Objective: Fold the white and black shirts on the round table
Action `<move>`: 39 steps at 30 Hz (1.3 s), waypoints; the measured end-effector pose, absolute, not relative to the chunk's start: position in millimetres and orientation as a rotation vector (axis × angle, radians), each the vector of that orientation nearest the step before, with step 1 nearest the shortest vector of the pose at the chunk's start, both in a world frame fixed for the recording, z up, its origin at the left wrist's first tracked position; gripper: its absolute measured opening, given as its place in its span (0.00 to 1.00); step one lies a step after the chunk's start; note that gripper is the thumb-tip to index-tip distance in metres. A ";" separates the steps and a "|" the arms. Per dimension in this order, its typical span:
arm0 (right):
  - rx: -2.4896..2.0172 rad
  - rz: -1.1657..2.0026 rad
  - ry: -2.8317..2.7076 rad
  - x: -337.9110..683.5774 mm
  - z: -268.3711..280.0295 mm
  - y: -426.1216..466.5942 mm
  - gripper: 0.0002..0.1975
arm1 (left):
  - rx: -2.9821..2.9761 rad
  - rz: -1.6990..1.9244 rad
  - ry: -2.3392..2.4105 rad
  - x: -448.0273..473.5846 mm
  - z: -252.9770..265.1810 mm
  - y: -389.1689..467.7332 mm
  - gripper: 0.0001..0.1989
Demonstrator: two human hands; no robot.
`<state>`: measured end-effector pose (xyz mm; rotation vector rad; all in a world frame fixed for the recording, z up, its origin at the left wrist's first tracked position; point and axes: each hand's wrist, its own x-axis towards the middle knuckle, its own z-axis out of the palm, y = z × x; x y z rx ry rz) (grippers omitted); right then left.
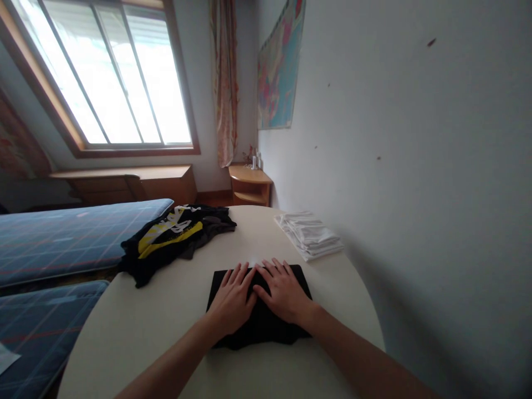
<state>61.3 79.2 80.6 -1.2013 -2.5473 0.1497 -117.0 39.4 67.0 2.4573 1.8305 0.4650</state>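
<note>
Both palms down now! The left hand [233, 303] and the right hand [286, 293] lie flat, fingers extended and slightly apart, on a folded black fabric rectangle [266, 328] at the near middle of the round cream table [162, 349]. Beyond, a black shirt with yellow-and-white print [174, 231] sprawls left; folded white cloths [311, 237] sit right, near the pale wall [399, 210].

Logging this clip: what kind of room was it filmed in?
Probably a bedroom or dormitory room: plaid-patterned mattresses on the left, a patterned curtain by the window, and a wall map.
</note>
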 end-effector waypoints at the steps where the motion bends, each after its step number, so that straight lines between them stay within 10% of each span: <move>1: -1.230 0.174 -2.562 63.7 72.3 80.5 0.29 | 2.452 0.443 1.837 -119.9 58.5 40.2 0.28; 10: -1.418 0.153 -2.528 96.0 56.1 83.7 0.35 | 2.431 0.508 1.934 -135.4 41.2 38.3 0.30; 18: -0.905 0.236 -2.631 111.0 77.7 52.4 0.19 | 2.780 0.503 1.153 -163.7 75.5 -8.6 0.22; 25: -0.855 0.373 -2.842 119.7 79.7 29.4 0.40 | 3.070 0.456 1.179 -181.9 61.5 -24.4 0.20; 39: -1.176 0.134 -2.707 86.8 80.5 23.4 0.27 | 2.596 0.451 1.429 -179.9 97.4 15.6 0.21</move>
